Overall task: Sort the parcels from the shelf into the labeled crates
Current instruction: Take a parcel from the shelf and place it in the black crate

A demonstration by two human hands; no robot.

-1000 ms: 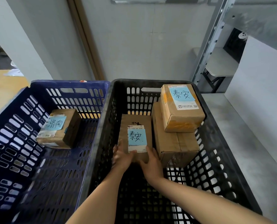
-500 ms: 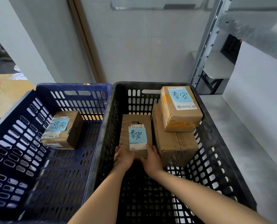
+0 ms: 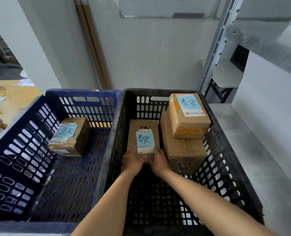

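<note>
Both grips are in the black crate. Our left grip and right grip each clasp a near corner of the small parcel, thumbs on top; the other fingers are hidden by the box end. The parcel lies flat on the crate floor at 12 o'clock from the grips, with its blue note facing up, probably so the destination stays readable.

Just beside it at 3 o'clock is a stack: a larger box with a top parcel whose blue note carries the same characters. We judge that is why the small parcel goes here. It fills the free floor strip at the stack's 9 o'clock rather than going on the pile, which is steadier.

Holding both near corners keeps it square and level as it is set down. Placing looks nearly done, and letting go comes next.

The blue crate touches the black one at its 9 o'clock and holds one differently marked parcel. We see no labels on the crates themselves. The shelf upright is at 1 o'clock and the wooden bench at 10 o'clock.
</note>
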